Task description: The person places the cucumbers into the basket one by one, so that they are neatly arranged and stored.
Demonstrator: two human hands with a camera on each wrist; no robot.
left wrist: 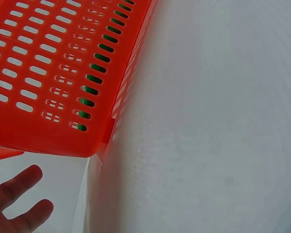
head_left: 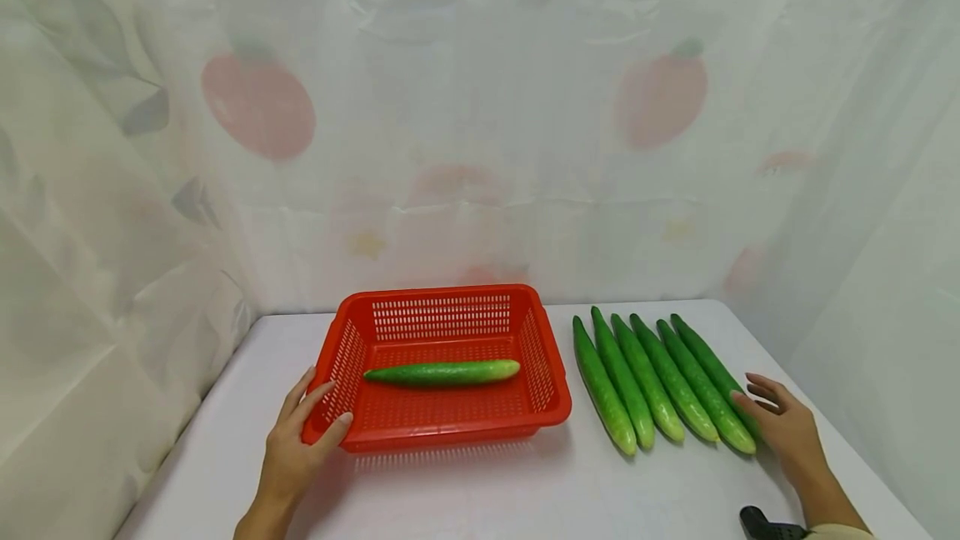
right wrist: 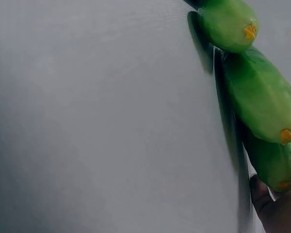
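A red plastic basket (head_left: pixel 442 433) stands on the table with one cucumber (head_left: pixel 442 372) lying across its bottom. My left hand (head_left: pixel 294 448) is at the basket's near left corner, fingers spread and thumb toward the front rim. In the left wrist view two of its fingers (left wrist: pixel 20 187) show below the perforated basket wall (left wrist: pixel 39 131). To the basket's right, several cucumbers (head_left: pixel 647 373) lie side by side. My right hand (head_left: pixel 787 423) is at the rightmost cucumber (head_left: pixel 708 357), thumb over it and loosely bent fingers along its right side; the right wrist view shows cucumber ends (right wrist: pixel 264 97) beside that hand.
The white table (head_left: pixel 450 498) ends at a pale printed curtain (head_left: pixel 480 107) behind it, with more sheeting along the left and right sides. A black object (head_left: pixel 768 526) sits by the right wrist at the lower edge.
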